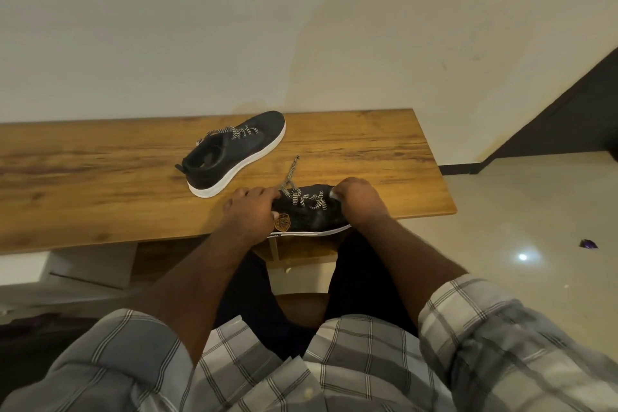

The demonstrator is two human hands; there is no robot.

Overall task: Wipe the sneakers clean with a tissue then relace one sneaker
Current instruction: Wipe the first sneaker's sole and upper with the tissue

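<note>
Near sneaker (pixel 309 216): black, white-soled, lying at the near edge of the wooden counter (pixel 100 184), toe to the right, a brown badge on its near side. Gripped at the heel end by the left hand (pixel 250 211), fingers curled over the collar, thumb on the near side. Patterned black-and-white lace (pixel 309 199) threaded across the upper; one free end (pixel 290 174) running up and away over the counter from beside the left fingers.

Right hand (pixel 356 202): curled over the toe end of the same sneaker, fingertips pinched at the rightmost lace crossing; something pale, too small to identify, showing at the fingertips.

Far sneaker (pixel 234 154): same make, resting sole-down farther back and to the left, well apart from the hands, toe pointing far-right, laced with loose ends near the collar.

Checked shirt sleeves (pixel 485 328) in the foreground, forearms bare. Pale wall (pixel 234 27) behind the counter. Glossy tiled floor (pixel 518 211) to the right, with a small purple scrap (pixel 588 243) lying on it.
</note>
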